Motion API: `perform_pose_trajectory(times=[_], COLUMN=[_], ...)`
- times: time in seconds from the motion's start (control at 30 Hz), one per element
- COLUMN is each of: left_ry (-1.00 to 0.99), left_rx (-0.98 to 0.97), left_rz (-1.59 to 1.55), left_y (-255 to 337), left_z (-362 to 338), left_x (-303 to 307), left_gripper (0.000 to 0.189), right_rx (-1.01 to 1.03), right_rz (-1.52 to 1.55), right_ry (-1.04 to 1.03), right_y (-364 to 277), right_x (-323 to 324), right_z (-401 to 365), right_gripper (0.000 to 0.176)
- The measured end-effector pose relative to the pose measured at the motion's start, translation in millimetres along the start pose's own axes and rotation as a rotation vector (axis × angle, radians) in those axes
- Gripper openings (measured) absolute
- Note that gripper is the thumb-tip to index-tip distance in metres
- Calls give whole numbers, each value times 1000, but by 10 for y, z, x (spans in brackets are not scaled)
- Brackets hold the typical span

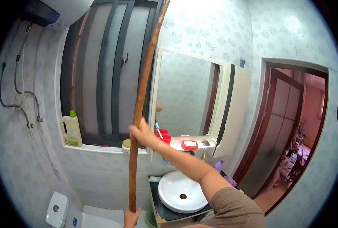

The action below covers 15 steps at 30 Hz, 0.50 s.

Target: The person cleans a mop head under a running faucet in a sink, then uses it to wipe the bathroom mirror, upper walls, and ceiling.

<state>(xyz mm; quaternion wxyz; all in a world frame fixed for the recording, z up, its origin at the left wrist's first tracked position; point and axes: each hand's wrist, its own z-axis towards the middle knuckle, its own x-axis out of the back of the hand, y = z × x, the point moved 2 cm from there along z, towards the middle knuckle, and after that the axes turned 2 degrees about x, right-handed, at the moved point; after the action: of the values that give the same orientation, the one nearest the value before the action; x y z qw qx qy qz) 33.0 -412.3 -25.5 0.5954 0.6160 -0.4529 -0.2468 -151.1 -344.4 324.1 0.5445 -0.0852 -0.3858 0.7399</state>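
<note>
A long brown wooden pole (142, 85) stands almost upright before me, leaning a little to the right at its top, which runs out of view. My right hand (141, 133) is wrapped around its middle, the arm stretched across from the lower right. Lower down, my left hand (131, 218) grips the pole near its bottom end, at the lower edge of the view. Behind the pole is a dark-framed window (110, 72) with frosted panes. A mirror (188, 91) hangs just right of the pole.
A white washbasin (176, 186) sits on a dark counter below the mirror shelf, which bears red cups (164, 138) and a red soap dish (189, 144). A detergent bottle (71, 130) stands on the sill. At lower left is a toilet cistern (57, 210); a door (277, 125) stands open at right.
</note>
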Motion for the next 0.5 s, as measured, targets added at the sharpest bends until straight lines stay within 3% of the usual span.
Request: perform_pose_trajectory(times=[0.1, 0.2, 0.3, 0.33, 0.4, 0.5], left_ry=[-16, -104, -191, -225, -243, -386], left_rx=[-114, -140, -83, -20, -31, 130], left_rz=[-94, -176, -196, -186, -149, -4], left_y=[289, 174, -340, -543, -931, -1553], left_z=[10, -70, -168, -238, -274, -639], left_x=[-48, -99, -147, -121, -140, 42], left_gripper=[28, 24, 20, 17, 20, 23], right_rx=[46, 28, 37, 192, -136, -107], right_rz=[13, 13, -19, -100, -49, -59], right_ry=[41, 72, 80, 147, 41, 6], right_y=[-180, -237, -71, -10, -3, 461], right_x=[102, 59, -41, -216, -286, -593], right_z=[224, 9, -235, -609, -906, -1632], right_gripper=[27, 26, 29, 30, 42, 42])
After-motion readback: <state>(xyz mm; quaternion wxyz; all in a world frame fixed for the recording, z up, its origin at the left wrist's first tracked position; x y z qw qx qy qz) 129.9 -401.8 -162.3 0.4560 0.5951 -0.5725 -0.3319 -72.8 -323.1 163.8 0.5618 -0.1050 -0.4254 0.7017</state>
